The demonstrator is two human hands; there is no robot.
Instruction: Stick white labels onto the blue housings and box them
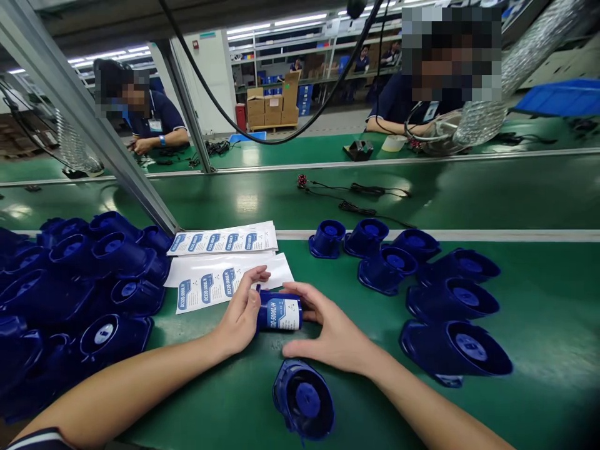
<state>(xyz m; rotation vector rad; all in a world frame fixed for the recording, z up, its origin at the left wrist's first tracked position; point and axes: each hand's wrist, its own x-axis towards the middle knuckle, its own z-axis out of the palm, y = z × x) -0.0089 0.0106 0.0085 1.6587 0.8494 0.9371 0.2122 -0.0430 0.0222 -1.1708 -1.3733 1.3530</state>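
A blue horn-shaped part [279, 311] lies on its side on the green table, a white label on its barrel. My left hand [242, 312] grips its left end, fingers curled round it. My right hand [328, 330] rests against its right side, fingers curved over the barrel. Just behind the hands lie white label sheets [220, 282] with blue printed stickers. Another blue horn part [304, 399] lies in front of my hands, mouth facing me.
A heap of blue horn parts [70, 287] fills the left. Several more blue horns [435, 300] stand in a row on the right. Black cables [356, 195] lie on the green belt [515, 194] behind. Two co-workers [154, 122] sit across the line. A slanted metal post [94, 131] stands left.
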